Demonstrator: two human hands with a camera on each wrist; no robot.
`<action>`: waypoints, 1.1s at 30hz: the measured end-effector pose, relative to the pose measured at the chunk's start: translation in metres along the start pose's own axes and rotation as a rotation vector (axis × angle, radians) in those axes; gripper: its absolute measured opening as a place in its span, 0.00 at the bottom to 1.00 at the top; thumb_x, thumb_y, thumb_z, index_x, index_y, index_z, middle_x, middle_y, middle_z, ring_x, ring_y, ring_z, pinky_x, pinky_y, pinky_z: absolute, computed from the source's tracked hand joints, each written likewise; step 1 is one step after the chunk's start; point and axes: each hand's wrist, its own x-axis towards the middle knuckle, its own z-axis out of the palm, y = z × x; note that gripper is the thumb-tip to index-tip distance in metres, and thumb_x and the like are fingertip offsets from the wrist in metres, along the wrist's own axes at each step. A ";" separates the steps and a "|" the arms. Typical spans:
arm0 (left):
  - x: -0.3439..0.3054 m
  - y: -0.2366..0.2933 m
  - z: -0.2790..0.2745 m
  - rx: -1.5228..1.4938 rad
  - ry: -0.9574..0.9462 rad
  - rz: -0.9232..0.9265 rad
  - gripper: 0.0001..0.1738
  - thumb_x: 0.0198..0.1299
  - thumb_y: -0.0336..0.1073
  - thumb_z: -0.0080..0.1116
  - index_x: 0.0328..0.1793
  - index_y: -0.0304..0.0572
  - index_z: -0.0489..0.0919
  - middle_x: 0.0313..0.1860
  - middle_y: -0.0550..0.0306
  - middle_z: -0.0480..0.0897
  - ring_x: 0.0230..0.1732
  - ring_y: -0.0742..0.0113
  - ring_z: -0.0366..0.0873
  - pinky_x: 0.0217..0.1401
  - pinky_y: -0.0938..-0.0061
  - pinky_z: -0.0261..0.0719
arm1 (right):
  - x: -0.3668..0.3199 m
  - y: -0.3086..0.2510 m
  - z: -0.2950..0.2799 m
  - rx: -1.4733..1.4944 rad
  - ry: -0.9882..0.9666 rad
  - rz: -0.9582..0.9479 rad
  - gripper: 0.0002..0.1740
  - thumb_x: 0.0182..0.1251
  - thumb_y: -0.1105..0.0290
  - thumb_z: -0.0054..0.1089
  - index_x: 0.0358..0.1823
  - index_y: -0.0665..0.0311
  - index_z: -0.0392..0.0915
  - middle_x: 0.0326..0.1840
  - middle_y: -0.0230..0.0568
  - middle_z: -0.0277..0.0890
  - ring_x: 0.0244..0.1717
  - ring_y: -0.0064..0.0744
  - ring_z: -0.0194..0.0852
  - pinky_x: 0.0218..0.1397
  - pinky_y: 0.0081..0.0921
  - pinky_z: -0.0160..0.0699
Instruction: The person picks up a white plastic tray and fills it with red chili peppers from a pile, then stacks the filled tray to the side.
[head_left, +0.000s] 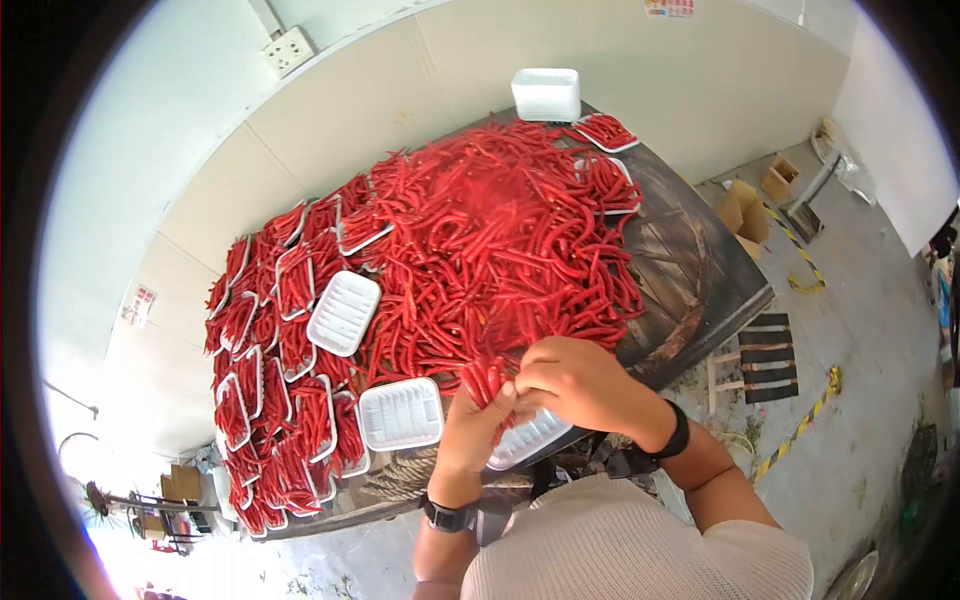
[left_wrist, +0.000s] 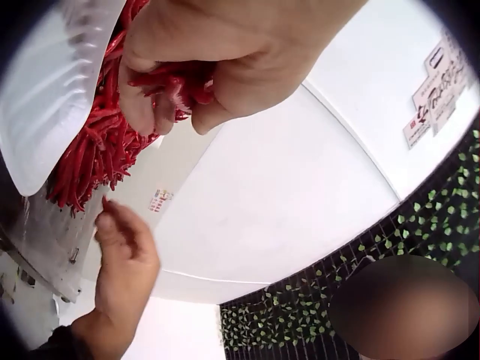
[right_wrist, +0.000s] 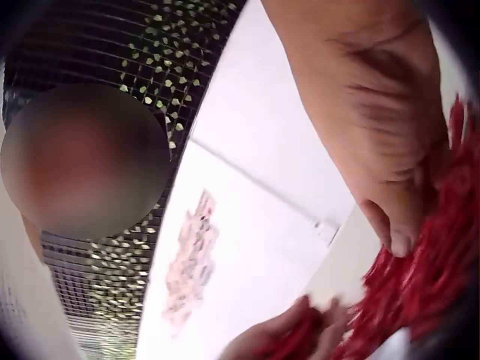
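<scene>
At the near edge of the desk [head_left: 738, 298] | your left grip [head_left: 465, 432] clasps a chili bunch [head_left: 483, 380], your right grip [head_left: 580, 382] pinches a single chili [left_wrist: 106, 202] | white tray [head_left: 530, 442] below, loose pile [head_left: 470, 260] beyond | uneven lengths could make chilies slip past the tray's rim.

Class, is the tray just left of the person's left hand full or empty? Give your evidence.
Empty. The tray shows its bare ribbed floor, and the loose peppers lie outside its rim.
</scene>
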 end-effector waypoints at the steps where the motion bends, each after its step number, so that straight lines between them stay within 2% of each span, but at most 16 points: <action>1: -0.001 0.002 -0.010 0.029 -0.036 0.007 0.13 0.70 0.36 0.59 0.55 0.37 0.75 0.40 0.57 0.81 0.36 0.71 0.79 0.37 0.76 0.78 | 0.011 -0.002 0.005 0.005 -0.047 0.026 0.12 0.52 0.72 0.69 0.39 0.62 0.79 0.36 0.42 0.76 0.41 0.45 0.78 0.42 0.39 0.76; 3: -0.004 0.005 -0.023 0.063 -0.060 0.028 0.13 0.70 0.35 0.59 0.54 0.37 0.75 0.40 0.57 0.81 0.32 0.73 0.77 0.34 0.77 0.75 | 0.027 0.000 0.007 0.014 -0.094 0.033 0.14 0.51 0.72 0.70 0.41 0.62 0.79 0.37 0.43 0.77 0.41 0.45 0.78 0.42 0.39 0.77; 5: -0.008 0.006 -0.026 -0.010 0.088 0.030 0.10 0.68 0.32 0.61 0.52 0.37 0.76 0.36 0.58 0.81 0.29 0.74 0.75 0.32 0.80 0.73 | 0.039 0.012 0.000 0.408 -0.016 0.251 0.21 0.48 0.71 0.74 0.46 0.62 0.80 0.41 0.45 0.78 0.42 0.46 0.79 0.43 0.37 0.79; 6: -0.008 0.004 -0.029 -0.007 0.097 0.043 0.10 0.68 0.32 0.61 0.52 0.37 0.76 0.36 0.58 0.81 0.29 0.74 0.75 0.32 0.80 0.73 | 0.036 0.033 0.003 0.192 0.085 0.265 0.27 0.45 0.70 0.77 0.50 0.62 0.79 0.45 0.47 0.79 0.46 0.46 0.79 0.49 0.38 0.79; 7: -0.008 0.002 -0.033 -0.104 0.118 0.072 0.10 0.67 0.30 0.62 0.51 0.37 0.76 0.35 0.58 0.81 0.29 0.74 0.75 0.32 0.79 0.73 | 0.033 0.052 -0.003 -0.198 0.208 0.148 0.27 0.45 0.70 0.76 0.50 0.62 0.80 0.44 0.46 0.79 0.48 0.48 0.77 0.52 0.42 0.76; 8: -0.007 0.002 -0.035 -0.200 0.134 0.102 0.10 0.65 0.29 0.63 0.50 0.38 0.76 0.34 0.58 0.81 0.29 0.73 0.75 0.32 0.79 0.72 | 0.027 0.064 -0.008 -0.435 0.238 0.225 0.22 0.46 0.70 0.75 0.45 0.61 0.81 0.42 0.44 0.78 0.48 0.49 0.75 0.52 0.44 0.74; 10: -0.006 0.003 -0.036 -0.250 0.155 0.114 0.10 0.63 0.27 0.65 0.48 0.37 0.77 0.33 0.58 0.80 0.30 0.72 0.76 0.33 0.79 0.73 | 0.019 0.081 -0.012 -0.531 0.140 0.310 0.14 0.48 0.71 0.73 0.38 0.61 0.83 0.39 0.42 0.77 0.46 0.49 0.74 0.50 0.42 0.73; 14: 0.000 0.005 -0.026 -0.212 0.108 0.088 0.10 0.62 0.26 0.65 0.46 0.36 0.76 0.34 0.57 0.81 0.32 0.70 0.77 0.36 0.77 0.74 | 0.015 0.069 -0.013 -0.466 0.187 0.255 0.08 0.51 0.72 0.71 0.35 0.60 0.84 0.37 0.40 0.76 0.45 0.47 0.75 0.48 0.43 0.74; 16: 0.003 0.004 -0.017 -0.245 0.200 0.268 0.09 0.62 0.24 0.65 0.46 0.37 0.77 0.36 0.56 0.82 0.34 0.70 0.78 0.40 0.76 0.76 | 0.012 0.046 -0.013 -0.459 0.054 0.326 0.07 0.53 0.72 0.69 0.35 0.60 0.83 0.36 0.42 0.76 0.44 0.47 0.75 0.46 0.43 0.74; 20: 0.008 0.006 -0.006 0.074 0.231 0.550 0.06 0.66 0.28 0.62 0.45 0.37 0.76 0.40 0.54 0.84 0.41 0.70 0.81 0.46 0.75 0.78 | 0.023 0.004 0.003 0.005 -0.065 0.068 0.09 0.54 0.71 0.72 0.35 0.63 0.81 0.35 0.41 0.78 0.39 0.44 0.78 0.42 0.36 0.77; 22: 0.006 0.005 -0.021 0.228 0.191 0.469 0.09 0.67 0.32 0.62 0.47 0.36 0.76 0.41 0.52 0.85 0.42 0.71 0.82 0.43 0.78 0.79 | 0.031 0.006 0.010 0.035 0.001 0.009 0.12 0.53 0.72 0.74 0.37 0.64 0.80 0.34 0.40 0.79 0.36 0.41 0.80 0.39 0.34 0.78; 24: 0.002 0.008 -0.030 0.232 0.101 0.120 0.12 0.66 0.33 0.64 0.49 0.35 0.75 0.43 0.53 0.85 0.40 0.74 0.82 0.40 0.80 0.80 | 0.039 0.006 0.009 0.199 -0.023 0.106 0.15 0.53 0.73 0.72 0.41 0.65 0.77 0.34 0.44 0.77 0.35 0.40 0.79 0.38 0.34 0.76; 28: -0.001 0.005 -0.035 -0.003 0.125 0.177 0.13 0.63 0.32 0.67 0.49 0.36 0.77 0.37 0.60 0.83 0.35 0.74 0.81 0.38 0.78 0.82 | 0.061 0.028 0.011 0.373 0.031 0.202 0.19 0.50 0.71 0.78 0.42 0.66 0.80 0.35 0.39 0.81 0.33 0.27 0.81 0.36 0.25 0.77; 30: -0.002 0.006 -0.037 0.004 0.140 0.181 0.14 0.63 0.31 0.67 0.51 0.35 0.77 0.35 0.61 0.82 0.36 0.74 0.81 0.39 0.77 0.82 | 0.063 0.067 0.019 -0.007 0.164 0.366 0.20 0.51 0.66 0.77 0.44 0.64 0.81 0.38 0.43 0.80 0.39 0.36 0.82 0.39 0.31 0.79; 32: -0.002 0.003 -0.042 -0.027 0.143 0.128 0.15 0.61 0.29 0.67 0.52 0.35 0.76 0.37 0.60 0.82 0.38 0.73 0.81 0.42 0.75 0.83 | 0.059 0.092 0.031 -0.420 0.059 0.392 0.16 0.51 0.64 0.74 0.38 0.64 0.80 0.36 0.44 0.79 0.41 0.46 0.79 0.43 0.41 0.78; 33: -0.002 0.003 -0.041 -0.021 0.140 0.131 0.15 0.61 0.29 0.67 0.52 0.35 0.76 0.37 0.60 0.82 0.38 0.73 0.81 0.42 0.75 0.83 | 0.061 0.090 0.034 -0.419 0.066 0.391 0.16 0.51 0.64 0.74 0.38 0.64 0.80 0.36 0.44 0.79 0.41 0.46 0.79 0.43 0.41 0.78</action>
